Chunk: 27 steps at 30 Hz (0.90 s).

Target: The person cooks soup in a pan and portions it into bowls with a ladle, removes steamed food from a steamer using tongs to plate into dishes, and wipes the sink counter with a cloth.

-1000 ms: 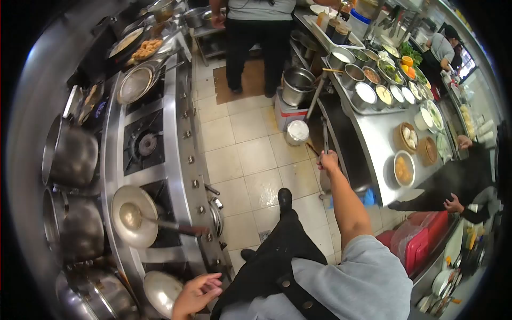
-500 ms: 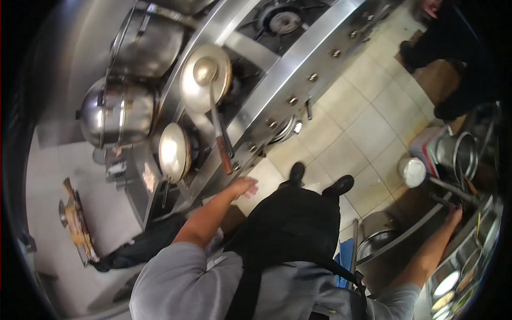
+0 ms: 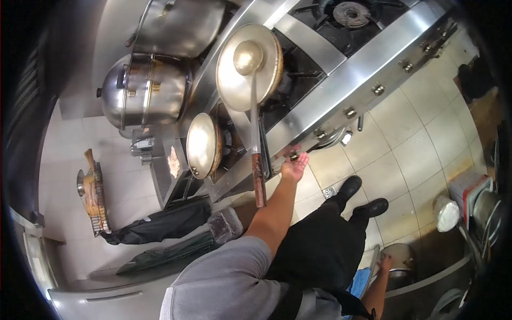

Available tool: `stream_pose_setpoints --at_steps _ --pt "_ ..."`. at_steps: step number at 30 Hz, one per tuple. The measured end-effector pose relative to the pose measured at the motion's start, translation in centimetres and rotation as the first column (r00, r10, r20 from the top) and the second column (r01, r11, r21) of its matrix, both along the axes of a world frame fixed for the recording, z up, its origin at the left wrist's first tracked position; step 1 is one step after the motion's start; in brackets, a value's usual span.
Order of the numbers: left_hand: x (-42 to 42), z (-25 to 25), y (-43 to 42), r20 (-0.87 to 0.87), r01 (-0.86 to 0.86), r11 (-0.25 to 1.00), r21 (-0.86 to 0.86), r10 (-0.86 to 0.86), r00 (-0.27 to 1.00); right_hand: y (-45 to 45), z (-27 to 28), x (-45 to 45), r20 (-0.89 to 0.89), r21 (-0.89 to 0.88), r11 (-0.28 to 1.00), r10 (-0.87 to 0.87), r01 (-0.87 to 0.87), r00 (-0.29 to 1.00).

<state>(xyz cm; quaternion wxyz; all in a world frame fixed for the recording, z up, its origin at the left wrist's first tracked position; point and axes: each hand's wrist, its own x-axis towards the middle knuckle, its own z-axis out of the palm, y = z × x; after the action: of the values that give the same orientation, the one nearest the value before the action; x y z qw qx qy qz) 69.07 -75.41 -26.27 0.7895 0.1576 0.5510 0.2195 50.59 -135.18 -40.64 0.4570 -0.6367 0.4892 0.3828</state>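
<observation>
My left hand is at the front panel of the steel stove, its fingers stretched out beside a burner knob; contact with a knob is unclear. Near its forearm is the wooden handle of a ladle, whose bowl rests in a large wok. A smaller pan sits on the adjoining burner. My right hand is low at the right, beside a steel pot, with its small fingers apart and nothing visible in them.
A lidded steamer pot stands behind the stove. Shoes are on the tiled floor. At the right are a white tub and a red-and-white container. A dark cloth lies at the left, near a wire rack.
The view has swung toward the stove. My left hand has reached out to the knobs. My right hand, earlier on a long metal handle, is now away from it, near the floor pot.
</observation>
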Motion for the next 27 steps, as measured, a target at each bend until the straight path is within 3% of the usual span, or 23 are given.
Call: stream_pose_setpoints --at_steps 2,3,4,7,8,10,12,13,15,17,19,21,23,25,27 --pt "-0.8 -0.2 0.1 -0.013 -0.057 0.998 0.003 0.057 0.998 3.4 1.5 -1.7 -0.145 0.064 0.992 0.118 -0.11 0.982" --pt "-1.6 -0.5 0.0 0.066 -0.04 0.999 -0.01 0.041 0.997 4.1 1.7 -1.9 -0.16 0.079 0.985 0.162 -0.151 0.974" --pt "-2.0 -0.8 0.1 0.145 -0.021 1.0 -0.022 0.024 0.989 4.4 1.7 -1.7 -0.154 0.094 0.98 0.186 -0.173 0.97" --pt "-2.1 -1.3 -0.4 0.066 -0.065 0.998 0.008 0.064 0.996 3.3 0.4 0.0 -0.028 0.078 0.955 0.29 -0.287 0.957" --pt "-2.0 -1.4 -0.7 0.064 -0.062 0.998 0.007 0.061 0.996 2.3 -0.4 0.8 -0.031 0.077 0.956 0.287 -0.284 0.957" --pt "-1.7 -1.7 -1.2 -0.031 0.072 0.967 0.244 -0.067 0.997 0.5 -1.1 3.7 0.101 0.085 0.983 0.156 -0.165 0.983" --pt "-0.8 -0.8 -1.7 -0.119 0.105 0.954 0.282 -0.074 0.99 0.3 -0.4 6.6 0.195 -0.008 1.0 0.01 -0.009 0.981" --pt "-0.6 -0.6 -1.9 -0.208 0.14 0.938 0.317 -0.076 0.975 0.0 -0.2 7.9 0.196 -0.009 1.0 0.011 -0.009 0.981" --pt "-0.1 -0.4 -2.2 -0.24 0.14 0.934 0.327 -0.061 0.969 -0.5 0.4 10.5 0.26 -0.1 0.987 0.144 -0.122 0.955" --pt "-0.4 -0.6 -2.0 -0.275 0.142 0.93 0.338 -0.047 0.96 0.2 2.0 12.1 0.28 -0.092 0.988 0.143 -0.122 0.949" --pt "-1.4 -0.3 -1.2 0.052 0.019 0.994 0.11 -0.025 0.998 1.1 3.1 11.8 0.299 -0.084 0.989 0.14 -0.12 0.944" --pt "-1.6 -0.3 -1.1 0.112 0.001 0.996 0.087 -0.01 0.994 2.3 3.8 11.3 0.273 -0.074 0.987 0.156 -0.141 0.949" --pt "-1.5 -0.2 -1.1 0.171 -0.02 0.998 0.064 0.008 0.985 0.5 -2.4 6.5 0.329 -0.093 0.976 0.218 -0.198 0.919" --pt "-1.5 -0.7 -1.0 0.19 -0.013 0.993 0.116 -0.009 0.982 1.2 -2.3 5.6 0.381 -0.116 0.961 0.278 -0.253 0.882" --pt "-1.5 -1.1 -1.1 0.141 -0.029 0.99 0.137 0.01 0.99 1.7 -2.1 3.9 0.272 0.057 0.959 0.254 -0.279 0.928"
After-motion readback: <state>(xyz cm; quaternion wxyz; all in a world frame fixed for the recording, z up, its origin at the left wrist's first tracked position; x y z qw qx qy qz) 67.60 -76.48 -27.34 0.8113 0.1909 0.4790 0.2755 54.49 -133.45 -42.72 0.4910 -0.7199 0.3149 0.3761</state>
